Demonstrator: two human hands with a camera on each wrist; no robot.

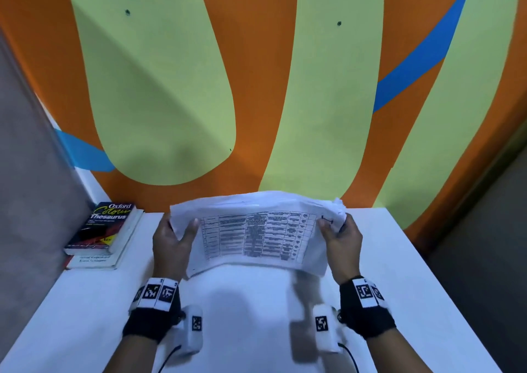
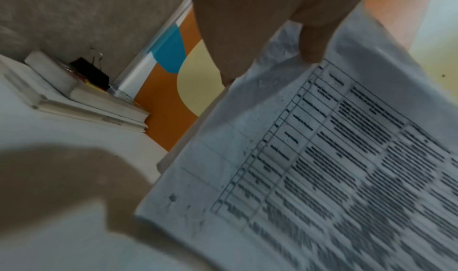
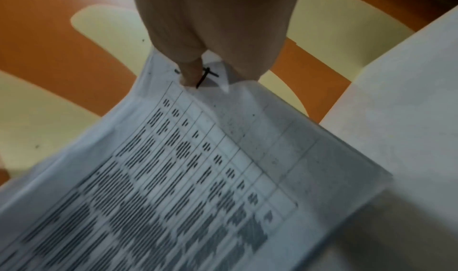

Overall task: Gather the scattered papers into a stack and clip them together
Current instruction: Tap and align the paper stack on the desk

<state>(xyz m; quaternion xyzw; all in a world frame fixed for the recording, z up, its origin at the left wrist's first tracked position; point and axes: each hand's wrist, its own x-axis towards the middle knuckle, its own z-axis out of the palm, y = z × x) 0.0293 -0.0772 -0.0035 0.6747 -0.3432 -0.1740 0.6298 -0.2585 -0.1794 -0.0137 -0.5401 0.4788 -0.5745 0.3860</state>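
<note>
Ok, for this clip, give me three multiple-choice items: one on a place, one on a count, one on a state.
1. Where is the binder clip?
A. On the books at the table's left rear
B. On the papers
C. In the right hand

2. How many hands hold the papers?
A. None
B. One
C. Two

3. How are the papers?
A. Flat on the table
B. Lifted, sagging in the middle
C. Rolled into a tube

Answers: 1 A, the left wrist view shows it on the books. 2 C, the left hand and right hand each grip an end. 3 B, the middle sags between the hands.
</note>
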